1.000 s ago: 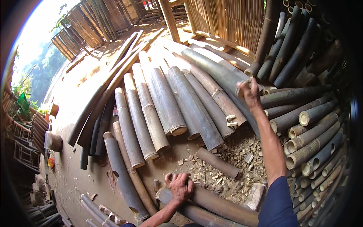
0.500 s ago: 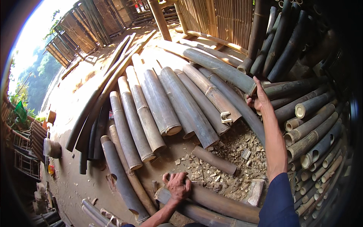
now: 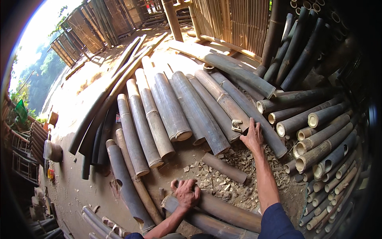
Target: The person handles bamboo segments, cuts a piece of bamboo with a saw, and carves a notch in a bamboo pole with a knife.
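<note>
My left hand (image 3: 186, 194) is closed with curled fingers over the near end of a thick bamboo pole (image 3: 217, 223) in front of me. A second brown bamboo pole (image 3: 230, 213) lies alongside it. My right hand (image 3: 252, 136) is at the near end of a light brown bamboo pole (image 3: 227, 102) in the row, thumb on one side and fingers on the other. Beside that hand, a small notched bamboo piece (image 3: 236, 126) sits on the pole's end. Farther back, a greenish bamboo pole (image 3: 238, 71) lies slantwise, untouched.
Wood chips (image 3: 219, 179) and a short bamboo piece (image 3: 224, 167) cover the ground between my hands. Stacked bamboo lengths (image 3: 318, 139) crowd the right side. A dark pole with cut openings (image 3: 129, 187) lies at left. Slatted bamboo panels (image 3: 234, 24) stand at the back.
My right hand has let go of the greenish pole's end and come nearer, down to the light brown pole. The greenish pole lies slightly farther right. My left hand stays in place.
</note>
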The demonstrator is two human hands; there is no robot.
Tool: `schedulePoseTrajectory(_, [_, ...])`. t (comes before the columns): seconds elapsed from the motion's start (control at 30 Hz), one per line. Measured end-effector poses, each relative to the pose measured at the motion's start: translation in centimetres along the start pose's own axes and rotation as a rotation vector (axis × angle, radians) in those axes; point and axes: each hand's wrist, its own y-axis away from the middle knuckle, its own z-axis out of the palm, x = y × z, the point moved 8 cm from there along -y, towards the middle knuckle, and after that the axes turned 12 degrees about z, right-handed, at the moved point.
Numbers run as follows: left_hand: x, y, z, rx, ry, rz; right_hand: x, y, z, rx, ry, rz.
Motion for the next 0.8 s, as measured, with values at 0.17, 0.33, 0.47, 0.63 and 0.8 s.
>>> schedulePoseTrajectory(0.17, [0.0, 0.3, -0.1, 0.003, 0.006, -0.011, -0.4, -0.4, 1.9, 0.273, 0.309, -0.271])
schedulePoseTrajectory(0.33, [0.4, -0.1, 0.2, 0.032, 0.022, 0.018, -0.3, -6.4, -0.9, 0.304, 0.299, -0.599])
schedulePoseTrajectory(0.47, [0.0, 0.3, -0.1, 0.028, -0.013, 0.01, -1.2, -7.2, -5.1, -0.12, -0.439, -0.401])
schedulePoseTrajectory(0.63, [-0.3, 0.3, -0.2, 0.03, -0.003, -0.012, -2.1, -0.1, -6.2, -0.999, -1.436, 0.106])
schedulePoseTrajectory(0.8, [0.1, 0.0, 0.1, 0.017, 0.001, 0.002, 1.2, -0.4, -5.9, -0.877, -1.415, 0.2])
